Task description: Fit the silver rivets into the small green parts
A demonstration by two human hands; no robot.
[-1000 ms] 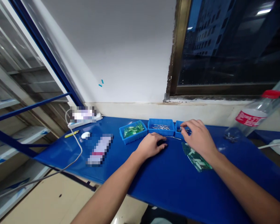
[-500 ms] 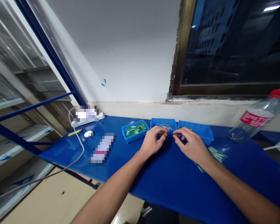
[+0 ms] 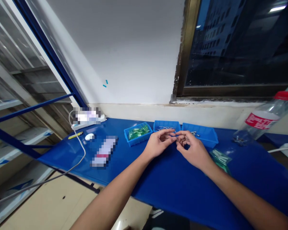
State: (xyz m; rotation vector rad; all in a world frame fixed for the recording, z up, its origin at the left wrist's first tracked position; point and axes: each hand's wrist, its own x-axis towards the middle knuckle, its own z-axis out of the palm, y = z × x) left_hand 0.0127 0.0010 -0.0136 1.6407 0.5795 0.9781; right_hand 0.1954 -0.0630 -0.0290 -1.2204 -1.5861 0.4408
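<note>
My left hand [image 3: 159, 142] and my right hand [image 3: 193, 148] meet fingertip to fingertip above the blue table, just in front of the bins. Both are closed in a pinch; what sits between the fingers is too small and hidden to name. Behind my left hand stands a blue bin [image 3: 166, 124] with thin metal pieces [image 3: 163, 128], partly covered by the fingers. To its left, another blue bin [image 3: 139, 139] holds green packets [image 3: 139, 131]. A third blue bin [image 3: 208, 135], behind my right hand, has several small metal pieces [image 3: 195, 133] in it.
Small clear and green bags [image 3: 220, 157] lie beside my right forearm. A clear bottle with a red cap [image 3: 259, 119] stands at the right. Leftward are a blurred-out flat item [image 3: 104, 151], a white rounded object [image 3: 89, 136], a yellow cutter [image 3: 75, 135] and a cable [image 3: 84, 153].
My hands have come together, the fingertips closing the small gap between them. My right hand has shifted slightly left, uncovering metal pieces in the right bin.
</note>
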